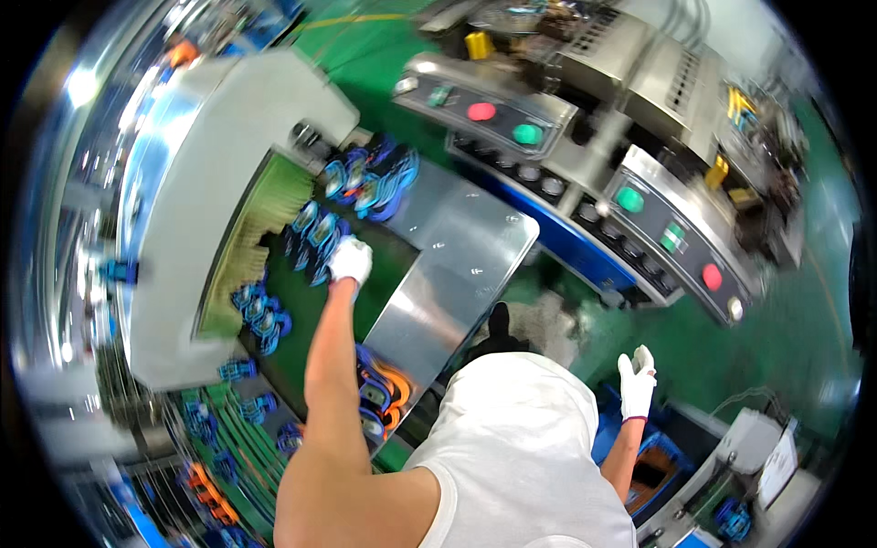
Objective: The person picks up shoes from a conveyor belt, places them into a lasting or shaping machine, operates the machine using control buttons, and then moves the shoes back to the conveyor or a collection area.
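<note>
Green floor (786,333) below, button machines (594,192) ahead. Left hand (351,260) right at the blue pieces (315,234) on the green belt (388,263); cannot tell if gripping. Right hand (637,384) off to the side, fingers loosely apart and free. Grey machine (210,146) close by; metal table (457,265) between the hands.

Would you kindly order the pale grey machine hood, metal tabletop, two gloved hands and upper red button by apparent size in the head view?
1. Pale grey machine hood
2. Metal tabletop
3. Left hand and right hand: too alike to rank
4. Upper red button
</note>
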The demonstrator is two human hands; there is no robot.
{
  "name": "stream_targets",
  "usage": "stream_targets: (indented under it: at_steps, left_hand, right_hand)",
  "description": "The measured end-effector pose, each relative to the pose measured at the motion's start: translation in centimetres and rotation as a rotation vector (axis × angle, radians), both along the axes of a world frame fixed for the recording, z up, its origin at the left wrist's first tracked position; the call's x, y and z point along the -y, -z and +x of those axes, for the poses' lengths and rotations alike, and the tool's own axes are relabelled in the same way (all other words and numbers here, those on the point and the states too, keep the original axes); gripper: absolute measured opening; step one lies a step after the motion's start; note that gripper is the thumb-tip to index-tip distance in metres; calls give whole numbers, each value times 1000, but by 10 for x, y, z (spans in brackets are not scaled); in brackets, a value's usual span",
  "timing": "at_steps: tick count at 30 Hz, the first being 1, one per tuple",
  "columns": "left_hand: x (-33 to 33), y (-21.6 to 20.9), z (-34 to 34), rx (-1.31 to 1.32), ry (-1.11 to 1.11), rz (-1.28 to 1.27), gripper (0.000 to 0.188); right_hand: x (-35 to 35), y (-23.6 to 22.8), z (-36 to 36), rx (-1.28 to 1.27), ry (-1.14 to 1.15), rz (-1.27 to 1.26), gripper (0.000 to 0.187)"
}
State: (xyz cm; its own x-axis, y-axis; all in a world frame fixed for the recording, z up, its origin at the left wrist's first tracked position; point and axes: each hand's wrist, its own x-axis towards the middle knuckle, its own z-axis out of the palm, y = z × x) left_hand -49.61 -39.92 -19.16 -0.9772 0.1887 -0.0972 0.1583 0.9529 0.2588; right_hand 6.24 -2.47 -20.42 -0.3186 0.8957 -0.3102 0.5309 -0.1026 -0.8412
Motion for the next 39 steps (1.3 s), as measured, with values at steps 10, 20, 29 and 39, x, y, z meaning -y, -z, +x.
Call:
stream_targets:
  at_steps: [10,20,29,39]
  left_hand:
    - [102,-17,-57,216,-284,-233,70]
    - [86,29,19,-108,-315,343,17]
    - [-105,-138,62,-71,583,688,16]
    - [-264,-244,-3,-413,605,1000,48]
  right_hand:
    - [2,-49,-178,445,-501,33,65]
    - [44,-80,-295,275,-852,-113,70]
    - [112,-155,-434,216,-1449,166,61]
    - [-61,-213,-337,-323,-591,-776,39]
